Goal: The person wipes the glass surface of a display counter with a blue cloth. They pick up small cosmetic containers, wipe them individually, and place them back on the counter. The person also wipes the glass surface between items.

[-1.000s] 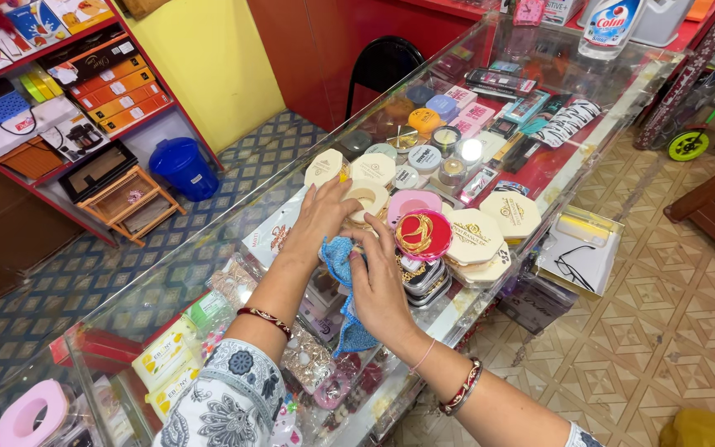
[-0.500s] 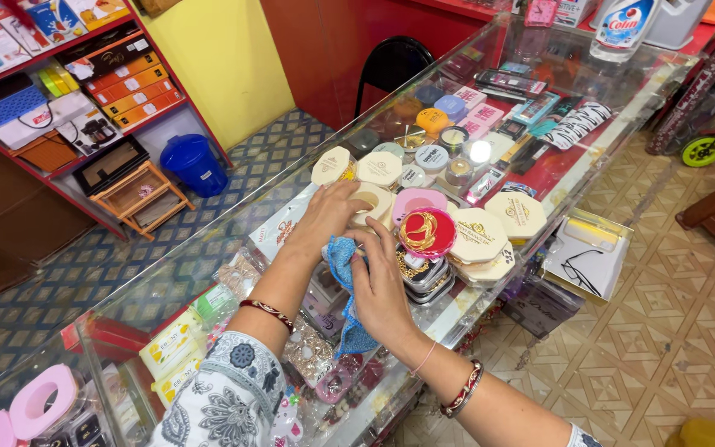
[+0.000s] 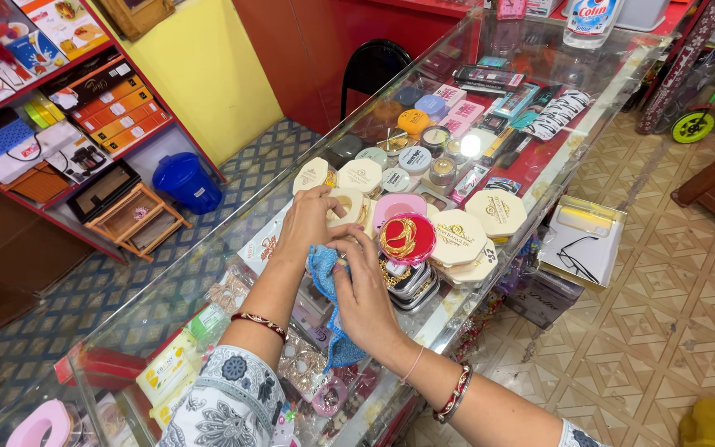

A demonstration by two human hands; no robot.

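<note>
Cloth point(image 3: 324, 285), blue and crumpled, lies on the glass counter top point(image 3: 208, 273) under the right hand point(image 3: 367, 296), whose fingers are spread flat, pinning it just beside a round red case point(image 3: 407, 238) with a gold ornament inside. The left hand point(image 3: 312, 222) reaches past the cloth, its fingertips curled around a cream octagonal box point(image 3: 347, 207). By the look of it, the step in hand is shifting a box aside while the glass is wiped; the next move seems to call for a light lift, since the boxes stand touching one another and a stack of cases point(image 3: 411, 281) sits close by.

More cream octagonal boxes point(image 3: 477, 228) with gold lettering cluster to the right. Beyond them stand small round tins point(image 3: 415, 159) and pink cartons point(image 3: 461, 112). A clear spray bottle with a blue label point(image 3: 592, 18) stands at the far end. On the left, shelves point(image 3: 59, 108) hold orange and red packets, and a blue bin point(image 3: 184, 182) stands on the floor.
</note>
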